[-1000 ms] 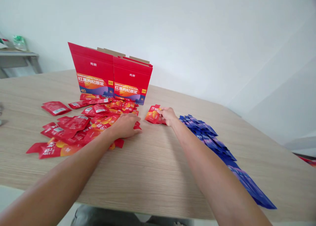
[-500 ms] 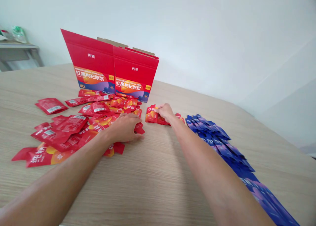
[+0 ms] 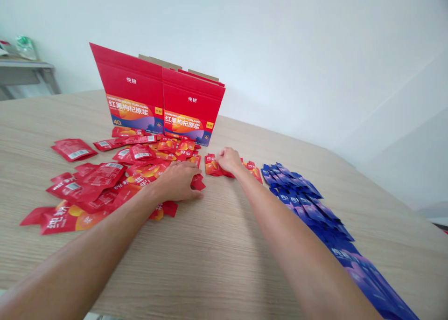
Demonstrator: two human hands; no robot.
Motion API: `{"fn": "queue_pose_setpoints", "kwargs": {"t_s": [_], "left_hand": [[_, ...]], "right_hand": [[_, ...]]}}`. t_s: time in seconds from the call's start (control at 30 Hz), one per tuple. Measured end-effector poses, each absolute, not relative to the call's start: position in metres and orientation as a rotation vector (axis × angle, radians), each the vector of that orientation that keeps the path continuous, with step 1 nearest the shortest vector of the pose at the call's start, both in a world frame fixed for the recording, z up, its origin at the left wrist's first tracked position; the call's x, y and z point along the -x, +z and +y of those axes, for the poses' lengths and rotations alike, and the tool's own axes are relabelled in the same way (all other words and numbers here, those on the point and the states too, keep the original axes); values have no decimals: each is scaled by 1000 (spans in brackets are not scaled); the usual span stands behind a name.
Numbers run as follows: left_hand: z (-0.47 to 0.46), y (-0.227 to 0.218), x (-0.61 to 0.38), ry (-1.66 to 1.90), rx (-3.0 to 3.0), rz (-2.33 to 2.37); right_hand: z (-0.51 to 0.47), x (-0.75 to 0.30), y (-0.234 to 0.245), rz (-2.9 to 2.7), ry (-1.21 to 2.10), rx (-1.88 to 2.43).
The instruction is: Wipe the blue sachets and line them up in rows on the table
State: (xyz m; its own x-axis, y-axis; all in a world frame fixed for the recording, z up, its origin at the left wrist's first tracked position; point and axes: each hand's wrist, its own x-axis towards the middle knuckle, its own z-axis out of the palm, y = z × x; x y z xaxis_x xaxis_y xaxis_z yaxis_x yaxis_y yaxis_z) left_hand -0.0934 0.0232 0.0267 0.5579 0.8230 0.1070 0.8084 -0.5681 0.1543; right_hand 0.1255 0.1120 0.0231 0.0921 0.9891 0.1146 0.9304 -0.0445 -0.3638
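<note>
My left hand (image 3: 178,180) rests on the near right side of a loose pile of red pouches (image 3: 101,182), thumb and fingers apart over the pouches. Farther right, my right hand (image 3: 229,160) is closed at a short row of red pouches lying on the table, its fingertips curled on a red pouch (image 3: 212,165) at the row's left end. Another red pouch (image 3: 252,170) of this row shows to the right of my wrist. The middle of the row is partly hidden by my hand.
Two red printed boxes (image 3: 131,89) stand side by side behind the pile. Overlapping blue pouches (image 3: 304,203) run in a long row down the right side of the wooden table (image 3: 210,259). A side table (image 3: 26,64) with a plastic bag stands at the far left.
My right hand has shifted slightly left and its fingers have curled in over the red pouch. More of the row's right end shows. My left hand has hardly moved.
</note>
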Motion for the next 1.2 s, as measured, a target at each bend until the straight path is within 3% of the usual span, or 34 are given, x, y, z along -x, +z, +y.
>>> {"fn": "queue_pose_setpoints", "kwargs": {"t_s": [0.27,0.53,1.2], "left_hand": [[22,21,90,170,-2742,1391],[31,10,88,201,-2778,1514],[34,25,94,58,-2654,1782]], "right_hand": [[52,-101,6,-2370,-105,1676],[23,-88,-17,-2227,-165,1741],[11,-90,-16,-2243,-94,1690]]}}
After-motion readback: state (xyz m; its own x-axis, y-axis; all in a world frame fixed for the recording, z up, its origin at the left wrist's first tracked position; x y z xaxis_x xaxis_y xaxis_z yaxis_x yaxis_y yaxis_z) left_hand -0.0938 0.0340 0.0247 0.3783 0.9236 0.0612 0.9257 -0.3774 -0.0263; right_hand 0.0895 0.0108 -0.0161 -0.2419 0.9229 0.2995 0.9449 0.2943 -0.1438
